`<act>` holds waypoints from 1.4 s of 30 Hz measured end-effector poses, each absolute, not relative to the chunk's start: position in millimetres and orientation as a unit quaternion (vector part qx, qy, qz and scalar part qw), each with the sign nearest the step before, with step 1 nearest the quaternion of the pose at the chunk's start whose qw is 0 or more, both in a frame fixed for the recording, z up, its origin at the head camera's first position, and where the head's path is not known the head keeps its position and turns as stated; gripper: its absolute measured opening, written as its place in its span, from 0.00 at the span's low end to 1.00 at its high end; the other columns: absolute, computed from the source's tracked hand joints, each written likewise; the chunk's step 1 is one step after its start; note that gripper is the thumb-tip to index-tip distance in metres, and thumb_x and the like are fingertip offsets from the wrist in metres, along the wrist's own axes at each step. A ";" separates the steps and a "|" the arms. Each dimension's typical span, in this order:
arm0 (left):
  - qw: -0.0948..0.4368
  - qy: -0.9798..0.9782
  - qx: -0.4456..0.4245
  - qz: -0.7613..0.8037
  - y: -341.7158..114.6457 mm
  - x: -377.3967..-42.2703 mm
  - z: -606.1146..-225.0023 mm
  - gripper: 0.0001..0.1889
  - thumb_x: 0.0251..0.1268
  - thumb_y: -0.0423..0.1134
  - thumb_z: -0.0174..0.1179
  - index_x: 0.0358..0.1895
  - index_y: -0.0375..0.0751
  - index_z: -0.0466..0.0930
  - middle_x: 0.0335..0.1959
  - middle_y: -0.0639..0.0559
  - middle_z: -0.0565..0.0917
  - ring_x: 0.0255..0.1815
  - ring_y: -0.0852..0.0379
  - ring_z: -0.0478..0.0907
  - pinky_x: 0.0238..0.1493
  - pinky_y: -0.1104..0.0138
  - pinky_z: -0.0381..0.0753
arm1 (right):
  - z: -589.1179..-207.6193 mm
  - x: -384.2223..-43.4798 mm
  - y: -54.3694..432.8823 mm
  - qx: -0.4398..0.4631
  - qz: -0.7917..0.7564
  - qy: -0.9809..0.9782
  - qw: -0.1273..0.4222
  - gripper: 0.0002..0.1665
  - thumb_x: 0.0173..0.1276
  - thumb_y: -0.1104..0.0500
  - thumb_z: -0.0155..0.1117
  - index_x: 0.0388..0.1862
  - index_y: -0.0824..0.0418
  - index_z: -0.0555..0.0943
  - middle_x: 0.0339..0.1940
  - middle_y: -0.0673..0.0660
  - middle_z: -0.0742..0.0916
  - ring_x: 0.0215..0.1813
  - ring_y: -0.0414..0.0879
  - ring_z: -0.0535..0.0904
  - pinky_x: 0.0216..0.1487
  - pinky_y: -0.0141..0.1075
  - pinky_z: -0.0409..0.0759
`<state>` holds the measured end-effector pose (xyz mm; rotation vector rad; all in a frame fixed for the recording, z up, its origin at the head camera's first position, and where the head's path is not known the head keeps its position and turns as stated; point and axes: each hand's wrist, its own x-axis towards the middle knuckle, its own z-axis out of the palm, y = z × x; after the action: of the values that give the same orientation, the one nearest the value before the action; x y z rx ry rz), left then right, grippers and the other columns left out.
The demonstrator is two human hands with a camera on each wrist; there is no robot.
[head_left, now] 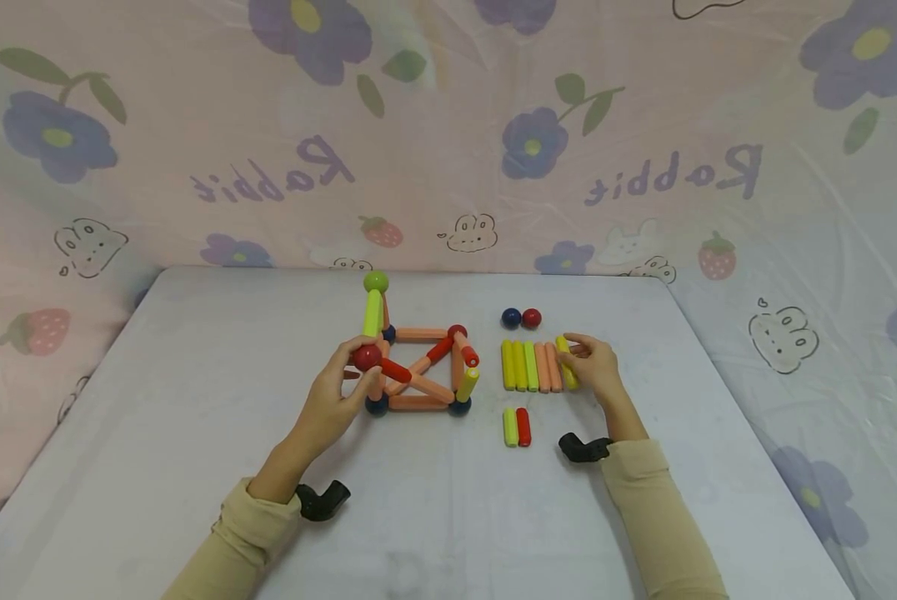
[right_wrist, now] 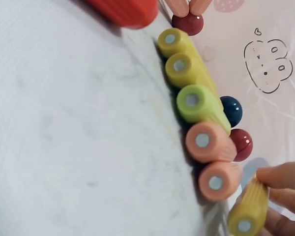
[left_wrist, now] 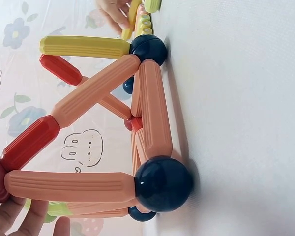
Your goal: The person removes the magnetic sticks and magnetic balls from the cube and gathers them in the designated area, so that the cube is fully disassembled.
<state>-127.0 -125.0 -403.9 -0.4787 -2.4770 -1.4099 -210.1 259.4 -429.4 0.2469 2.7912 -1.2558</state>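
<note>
My left hand pinches a red ball at a top corner of a frame built of magnetic rods and balls. From that ball a red rod slopes down, joined to an orange rod. Dark blue balls form lower corners of the frame, and a green ball tops its far left corner. A yellow rod stands upright at the near right corner. My right hand holds a yellow magnetic rod between thumb and fingers, at the right end of a row of rods.
The row of yellow, green and orange rods lies right of the frame. Behind it sit a loose blue ball and a red ball. A green rod and a red rod lie in front. A printed cloth hangs behind the table.
</note>
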 end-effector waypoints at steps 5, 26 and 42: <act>0.126 -0.850 -0.167 -0.484 -125.0 -127.2 -403.4 0.22 0.69 0.34 0.56 0.63 0.36 0.65 0.52 0.40 0.80 0.50 0.49 0.75 0.51 0.50 0.80 | -433.8 -214.6 260.1 0.102 -0.388 0.914 0.055 0.29 0.70 0.57 0.58 0.68 0.65 0.70 0.59 0.71 0.79 0.58 0.60 0.76 0.41 0.28 0.76; 0.123 -0.849 -0.162 -0.487 -124.7 -127.3 -406.3 0.21 0.70 0.34 0.55 0.63 0.38 0.65 0.50 0.42 0.80 0.49 0.50 0.74 0.51 0.52 0.79 | -432.4 -208.2 251.4 0.057 -0.335 0.941 0.014 0.25 0.69 0.61 0.59 0.61 0.71 0.74 0.51 0.72 0.81 0.51 0.62 0.79 0.45 0.40 0.80; 0.123 -0.852 -0.162 -0.483 -124.8 -128.0 -406.1 0.22 0.69 0.34 0.56 0.63 0.38 0.65 0.52 0.41 0.80 0.50 0.50 0.75 0.51 0.53 0.80 | -425.8 -160.6 182.8 -0.148 -0.429 0.891 -0.006 0.17 0.63 0.65 0.66 0.50 0.71 0.80 0.43 0.67 0.87 0.43 0.55 0.83 0.46 0.43 0.85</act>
<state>-128.0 -124.8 -406.1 -0.4719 -2.4848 -1.4076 -160.6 182.8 -425.8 -0.4664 2.8091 -1.3532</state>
